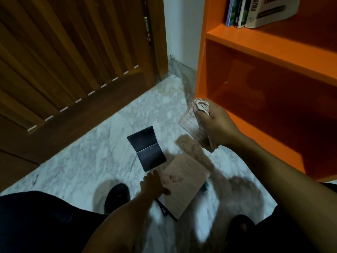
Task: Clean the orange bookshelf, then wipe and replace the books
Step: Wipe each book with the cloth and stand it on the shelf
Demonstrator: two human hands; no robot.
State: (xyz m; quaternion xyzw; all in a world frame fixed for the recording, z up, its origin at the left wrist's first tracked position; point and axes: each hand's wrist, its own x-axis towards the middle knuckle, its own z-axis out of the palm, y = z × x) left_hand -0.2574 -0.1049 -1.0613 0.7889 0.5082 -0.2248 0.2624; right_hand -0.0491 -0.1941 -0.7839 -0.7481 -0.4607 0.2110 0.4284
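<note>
The orange bookshelf stands at the right; its lower compartment holds nothing, and several books stand on the shelf above. My right hand grips a bunched, striped pale cloth in front of the lower compartment. My left hand holds the near left edge of a beige book that lies on a small pile on the marble floor. A dark folder lies open on the floor just beyond my left hand.
A brown wooden door fills the left and back. A white wall corner lies between the door and the bookshelf. My feet in dark slippers stand on the marble floor beside the pile.
</note>
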